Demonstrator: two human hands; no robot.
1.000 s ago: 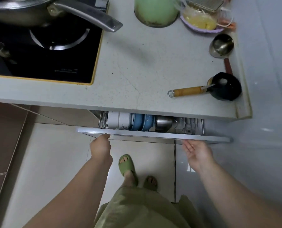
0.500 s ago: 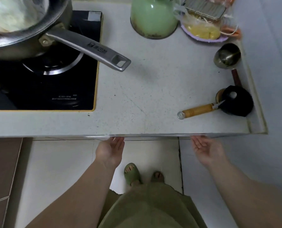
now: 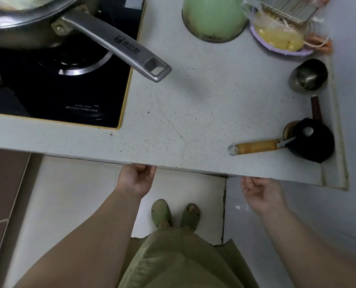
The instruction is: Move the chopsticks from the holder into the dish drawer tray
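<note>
No chopsticks, holder or dish drawer tray show in this view; the drawer front is hidden under the grey counter (image 3: 193,113). My left hand (image 3: 136,179) is palm up just below the counter's front edge, with its fingertips against the edge and partly hidden. My right hand (image 3: 260,194) hangs palm up a little below the edge further right, fingers loosely curled and holding nothing.
A steel pan's long handle (image 3: 119,44) juts over the counter from the black hob (image 3: 69,96). A green pot (image 3: 213,17), bagged yellow food (image 3: 278,36), a steel cup (image 3: 308,76), a wooden-handled tool (image 3: 256,146) and a black object (image 3: 312,140) stand along the back and right. My slippered feet (image 3: 161,213) are on the tiles.
The drawer, partly out with dishes showing one second ago, has slid under the counter out of sight. Both hands came off its front and turned palm up at the counter edge.
</note>
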